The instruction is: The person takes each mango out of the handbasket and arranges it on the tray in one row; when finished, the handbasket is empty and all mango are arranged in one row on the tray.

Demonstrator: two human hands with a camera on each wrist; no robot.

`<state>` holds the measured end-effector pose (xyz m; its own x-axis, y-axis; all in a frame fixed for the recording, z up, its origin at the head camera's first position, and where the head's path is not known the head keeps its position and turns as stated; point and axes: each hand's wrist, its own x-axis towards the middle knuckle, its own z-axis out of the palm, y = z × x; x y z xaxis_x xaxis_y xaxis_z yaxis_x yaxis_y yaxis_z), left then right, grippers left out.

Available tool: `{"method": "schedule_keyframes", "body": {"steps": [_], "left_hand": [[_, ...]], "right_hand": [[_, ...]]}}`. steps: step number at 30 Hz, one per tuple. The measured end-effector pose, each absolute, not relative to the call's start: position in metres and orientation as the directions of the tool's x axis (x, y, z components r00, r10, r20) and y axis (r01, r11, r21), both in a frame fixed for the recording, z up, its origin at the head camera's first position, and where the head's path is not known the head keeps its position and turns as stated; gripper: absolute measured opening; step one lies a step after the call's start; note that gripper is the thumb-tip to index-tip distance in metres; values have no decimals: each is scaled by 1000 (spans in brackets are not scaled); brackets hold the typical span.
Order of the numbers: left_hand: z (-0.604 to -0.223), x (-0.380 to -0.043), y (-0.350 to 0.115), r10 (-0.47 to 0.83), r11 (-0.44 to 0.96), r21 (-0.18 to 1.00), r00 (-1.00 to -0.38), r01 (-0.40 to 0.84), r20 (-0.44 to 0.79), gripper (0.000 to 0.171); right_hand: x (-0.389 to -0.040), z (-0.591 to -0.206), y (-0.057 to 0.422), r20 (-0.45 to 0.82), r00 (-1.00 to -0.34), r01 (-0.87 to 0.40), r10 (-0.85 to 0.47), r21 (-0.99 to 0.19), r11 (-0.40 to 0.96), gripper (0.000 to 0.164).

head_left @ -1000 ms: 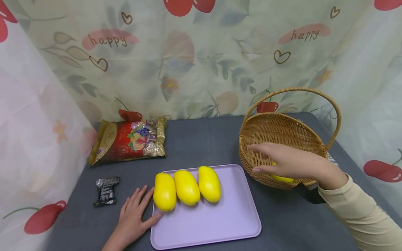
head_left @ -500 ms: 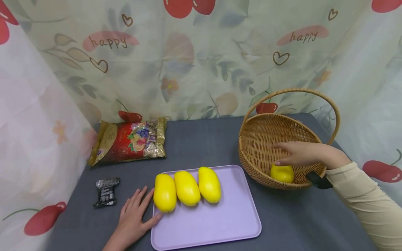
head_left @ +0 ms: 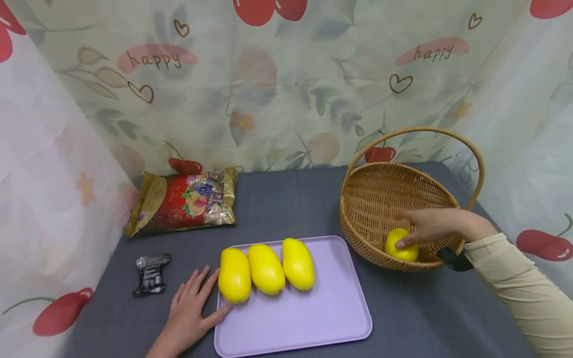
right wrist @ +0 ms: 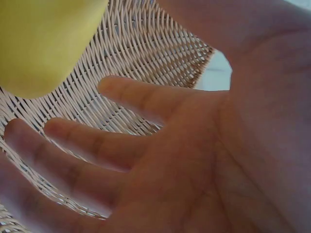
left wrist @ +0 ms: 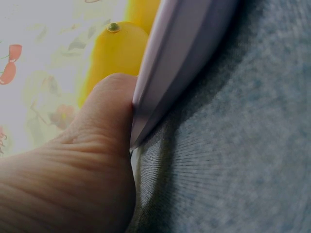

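Note:
In the head view, my right hand [head_left: 436, 223] reaches into a wicker basket [head_left: 371, 199] with an arched handle. A yellow mango [head_left: 405, 254] lies inside, and my thumb overlaps it from above. The right wrist view shows my fingers [right wrist: 141, 102] stretched out and spread beside the mango [right wrist: 43, 43], with a gap between them. My left hand [head_left: 190, 308] rests at the left edge of a lilac tray [head_left: 295, 323], thumb against the rim. Three yellow mangoes [head_left: 265, 268] lie side by side along the tray's far half.
A red and gold snack bag [head_left: 188, 201] lies at the back left of the grey table [head_left: 286, 199]. Nearer, left of my left hand, is a small black wrapped packet [head_left: 151, 274]. A printed curtain [head_left: 277, 89] closes off the back and sides.
My right hand has moved right and lower within the basket, and its thumb has come over the mango there. The left hand and the tray have stayed put.

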<state>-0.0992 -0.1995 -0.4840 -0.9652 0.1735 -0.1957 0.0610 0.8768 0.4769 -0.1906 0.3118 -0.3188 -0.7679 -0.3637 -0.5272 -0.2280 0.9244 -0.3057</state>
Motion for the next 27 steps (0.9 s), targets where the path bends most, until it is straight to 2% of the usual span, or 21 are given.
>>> {"method": "schedule_keyframes", "body": {"steps": [8,19,27], "left_hand": [[-483,-99,-200,178,875,479,-964,64,-196,95],[-483,-99,-200,180,873,483,-964,64,-197,94],[-484,-99,-200,178,880,470,-965,69,-191,94]], "right_hand": [[-189,-323,313,-572,-747,-215,-338,-273,938,94],[-190,-322,310,-604,-710,-210,-363,-311,927,89],[-190,-325,310,-597,-717,-235,-359,-278,931,87]]}}
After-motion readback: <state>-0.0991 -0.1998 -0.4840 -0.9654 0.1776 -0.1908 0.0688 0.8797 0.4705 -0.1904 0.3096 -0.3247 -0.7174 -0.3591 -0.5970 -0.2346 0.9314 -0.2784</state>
